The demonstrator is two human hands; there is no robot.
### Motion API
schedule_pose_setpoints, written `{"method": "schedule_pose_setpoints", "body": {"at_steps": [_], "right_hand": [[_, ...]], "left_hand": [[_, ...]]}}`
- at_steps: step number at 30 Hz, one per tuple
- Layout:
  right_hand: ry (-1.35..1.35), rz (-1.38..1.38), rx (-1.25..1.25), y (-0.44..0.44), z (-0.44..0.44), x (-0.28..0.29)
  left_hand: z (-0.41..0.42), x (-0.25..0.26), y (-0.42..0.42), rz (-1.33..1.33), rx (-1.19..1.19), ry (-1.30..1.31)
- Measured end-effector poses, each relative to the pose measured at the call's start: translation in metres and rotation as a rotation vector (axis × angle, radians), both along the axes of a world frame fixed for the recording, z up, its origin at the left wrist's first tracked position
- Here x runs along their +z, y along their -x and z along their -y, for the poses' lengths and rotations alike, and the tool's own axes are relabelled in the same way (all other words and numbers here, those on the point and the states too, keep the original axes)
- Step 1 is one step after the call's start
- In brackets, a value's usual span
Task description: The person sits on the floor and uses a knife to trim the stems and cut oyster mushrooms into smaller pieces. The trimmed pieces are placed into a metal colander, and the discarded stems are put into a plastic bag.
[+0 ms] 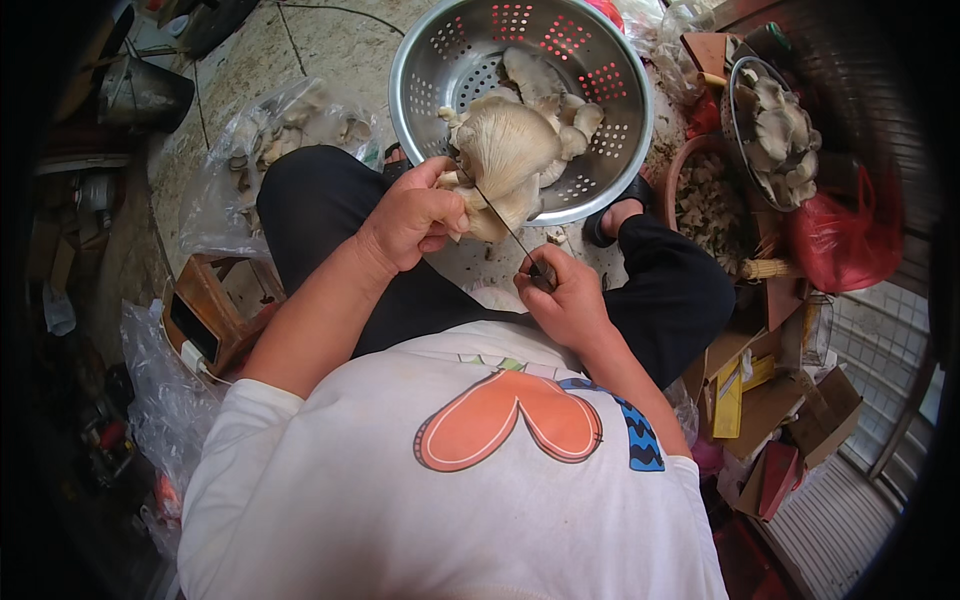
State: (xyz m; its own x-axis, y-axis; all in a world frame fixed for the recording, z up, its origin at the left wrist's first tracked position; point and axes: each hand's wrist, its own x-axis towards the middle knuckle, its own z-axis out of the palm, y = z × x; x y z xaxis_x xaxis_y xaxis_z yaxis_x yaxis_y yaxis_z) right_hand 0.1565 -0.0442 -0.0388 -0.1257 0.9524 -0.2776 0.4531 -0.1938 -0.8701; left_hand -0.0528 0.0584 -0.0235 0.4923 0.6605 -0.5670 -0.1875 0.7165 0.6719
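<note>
My left hand (420, 212) grips an oyster mushroom cluster (506, 146) by its stem end, its gilled caps spreading over the near rim of a stainless steel colander (401, 112). In my right hand (564, 296) is the dark handle of a knife (504, 219). The thin blade slants up and left across the cluster near the stem; whether it has cut in I cannot tell. Several more oyster mushrooms (534, 75) lie inside the colander, partly hidden behind the held cluster.
A clear plastic bag (217, 187) of mushrooms lies left of my knee. A wooden stool (225, 315) holds a phone (195, 328). On the right are a brown tub (670, 184) of pieces, a mushroom-filled basket (729, 112), a red plastic bag (847, 232) and cardboard boxes (825, 412).
</note>
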Motion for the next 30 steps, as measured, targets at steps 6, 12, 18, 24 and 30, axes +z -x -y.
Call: {"method": "schedule_pose_setpoints", "body": {"at_steps": [6, 12, 18, 24, 30], "right_hand": [[0.060, -0.011, 0.040, -0.021, 0.015, -0.003], [0.207, 0.009, 0.002, -0.030, 0.035, 0.003], [0.087, -0.117, -0.102, -0.028, 0.043, 0.010], [-0.040, -0.295, -0.371, -0.018, 0.004, 0.036], [-0.284, -0.092, -0.360, -0.003, -0.026, 0.044]], "left_hand": [[-0.005, -0.007, 0.008, 0.109, -0.010, 0.020], [-0.003, 0.006, -0.007, -0.166, -0.025, -0.207], [-0.001, -0.003, -0.015, -0.320, 0.007, -0.375], [0.013, 0.006, -0.024, -0.459, -0.092, -0.596], [0.025, 0.020, -0.042, -0.722, -0.109, -0.999]]}}
